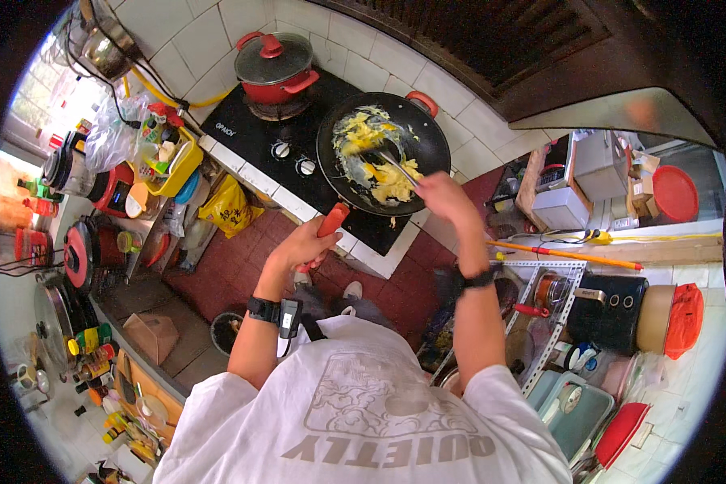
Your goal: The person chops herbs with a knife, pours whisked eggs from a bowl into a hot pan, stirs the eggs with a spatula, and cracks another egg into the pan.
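Observation:
A black wok (426, 142) sits on the right side of the black gas cooktop (242, 145). My left hand (305, 245) is wrapped around its red handle (334, 219). Inside the wok, scrambled eggs (393, 184) lie in soft yellow clumps, with paler runny egg smeared on the dark surface. My right hand (450, 199), slightly blurred, grips a metal-handled spatula (401, 167) above the wok's right rim. The spatula's dark head rests among the eggs, and its edge is hard to make out.
A lidded red pot (275, 72) stands on the back-left burner. Two control knobs (305, 167) face me. To the left are a yellow basket (184, 163) and a yellow bag (229, 206). Metal shelving (559, 314) stands at right, and a range hood (490, 42) overhangs the wok.

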The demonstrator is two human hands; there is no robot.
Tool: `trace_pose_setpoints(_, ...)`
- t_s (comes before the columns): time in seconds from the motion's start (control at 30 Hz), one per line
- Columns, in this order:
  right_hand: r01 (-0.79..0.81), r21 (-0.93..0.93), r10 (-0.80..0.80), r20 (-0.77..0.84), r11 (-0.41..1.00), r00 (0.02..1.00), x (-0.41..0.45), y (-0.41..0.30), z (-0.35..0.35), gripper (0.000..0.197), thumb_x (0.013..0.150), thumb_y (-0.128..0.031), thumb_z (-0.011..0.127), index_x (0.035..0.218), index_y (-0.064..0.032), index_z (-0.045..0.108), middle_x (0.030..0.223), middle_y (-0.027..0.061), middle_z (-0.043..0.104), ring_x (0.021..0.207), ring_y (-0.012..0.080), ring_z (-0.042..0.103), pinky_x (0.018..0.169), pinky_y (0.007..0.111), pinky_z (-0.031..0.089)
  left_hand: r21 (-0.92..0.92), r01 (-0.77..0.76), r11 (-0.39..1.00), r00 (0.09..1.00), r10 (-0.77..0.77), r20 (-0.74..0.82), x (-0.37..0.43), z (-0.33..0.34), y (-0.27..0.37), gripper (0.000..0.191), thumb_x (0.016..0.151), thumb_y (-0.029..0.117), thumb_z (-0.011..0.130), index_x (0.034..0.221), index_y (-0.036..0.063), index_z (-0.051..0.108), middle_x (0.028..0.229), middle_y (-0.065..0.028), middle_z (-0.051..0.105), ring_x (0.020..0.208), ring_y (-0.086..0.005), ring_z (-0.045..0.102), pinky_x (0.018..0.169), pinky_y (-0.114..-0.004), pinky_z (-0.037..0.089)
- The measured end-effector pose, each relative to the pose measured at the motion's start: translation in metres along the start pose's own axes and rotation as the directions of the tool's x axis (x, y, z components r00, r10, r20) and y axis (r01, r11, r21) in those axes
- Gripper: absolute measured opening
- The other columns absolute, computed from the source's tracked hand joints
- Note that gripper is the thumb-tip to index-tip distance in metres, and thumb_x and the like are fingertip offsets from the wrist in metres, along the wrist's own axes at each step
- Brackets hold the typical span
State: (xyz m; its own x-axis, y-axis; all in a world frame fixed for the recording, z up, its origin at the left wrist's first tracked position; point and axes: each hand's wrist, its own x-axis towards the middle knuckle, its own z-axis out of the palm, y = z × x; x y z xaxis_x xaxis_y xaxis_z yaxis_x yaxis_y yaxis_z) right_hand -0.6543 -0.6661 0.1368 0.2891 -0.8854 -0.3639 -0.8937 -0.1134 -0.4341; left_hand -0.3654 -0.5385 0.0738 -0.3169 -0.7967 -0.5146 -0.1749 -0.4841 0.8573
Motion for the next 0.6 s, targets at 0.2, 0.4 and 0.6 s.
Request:
trace_pose_setpoints(0.2, -0.038, -0.010, 0.034, -0.230, 0.999, 0.973, 0.009, 0.033, 0.007, 0.032, 0.090, -0.029, 0.057, 0.093, -0.0006, 0.070, 0.101, 0.0263, 0.066, 0.097, 0.0413, 0.065, 0.084, 0.048, 0.052, 0.077, 0.048, 0.996, 0.998, -0.046, -0.031, -0.014, -0.002, 0.019, 0.030, 0.096, 0.030, 0.061, 0.100, 0.0038, 0.047, 0.057, -0.0002, 0.049, 0.042, -0.0095, 0.046, 0.036, -0.026, 0.034)
trace_pose_setpoints(0.4, -0.037, -0.039, 0.038, 0.019, 0.999, 0.999, 0.006, 0.021, 0.006, 0.031, 0.090, -0.027, 0.056, 0.094, 0.0003, 0.070, 0.100, 0.0270, 0.066, 0.093, 0.0427, 0.065, 0.084, 0.048, 0.052, 0.097, 0.013, 0.995, 1.000, -0.013, 0.001, -0.009, 0.000, 0.021, 0.030, 0.096, 0.027, 0.059, 0.105, 0.0017, 0.046, 0.055, -0.0005, 0.048, 0.041, -0.0101, 0.046, 0.037, -0.027, 0.035)
trace_pose_setpoints(0.6, -0.008, -0.167, -0.026, -0.200, 0.986, 0.979, 0.011, 0.020, 0.005, 0.030, 0.092, -0.026, 0.056, 0.092, 0.0011, 0.070, 0.096, 0.0254, 0.067, 0.091, 0.0416, 0.066, 0.082, 0.047, 0.053, 0.098, 0.013, 0.995, 0.999, -0.010, -0.031, -0.011, -0.003, 0.017, 0.029, 0.096, 0.025, 0.059, 0.105, 0.0005, 0.046, 0.056, -0.0003, 0.048, 0.041, -0.0104, 0.045, 0.039, -0.028, 0.037)
